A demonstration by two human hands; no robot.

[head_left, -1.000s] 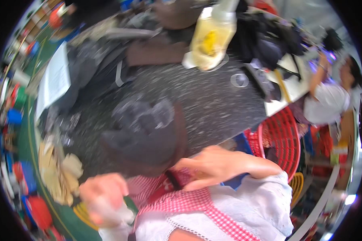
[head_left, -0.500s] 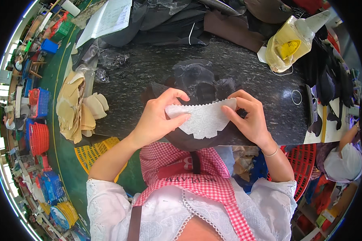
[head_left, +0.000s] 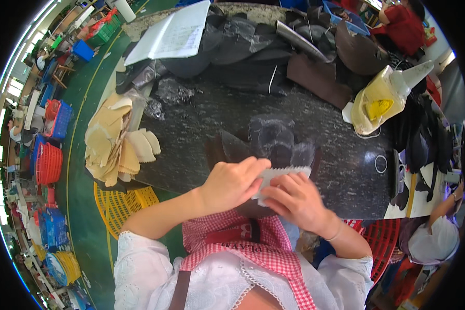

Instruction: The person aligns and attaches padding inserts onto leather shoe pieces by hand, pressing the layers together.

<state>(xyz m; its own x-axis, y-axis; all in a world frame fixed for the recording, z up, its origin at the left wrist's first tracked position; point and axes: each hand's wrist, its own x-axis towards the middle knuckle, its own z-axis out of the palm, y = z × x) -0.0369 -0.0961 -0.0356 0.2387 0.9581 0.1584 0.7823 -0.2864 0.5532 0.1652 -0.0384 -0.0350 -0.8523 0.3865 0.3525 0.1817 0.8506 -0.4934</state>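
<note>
At my far left, tan cut pieces (head_left: 108, 139) lie stacked along the side of the black desk (head_left: 346, 175). My left hand (head_left: 235, 182) is clamped on the left end of a pale, zigzag-edged piece (head_left: 266, 180), which is at the desk's near edge, with dark pieces (head_left: 273, 133) spread just beyond it. My right hand (head_left: 297, 202) closes its curled fingers over the pale piece's right part. Farther right is a yellowish bottle (head_left: 371, 95).

Dark lettering (head_left: 258, 249) and a white emblem (head_left: 246, 228) mark the checked apron (head_left: 225, 241)
</note>
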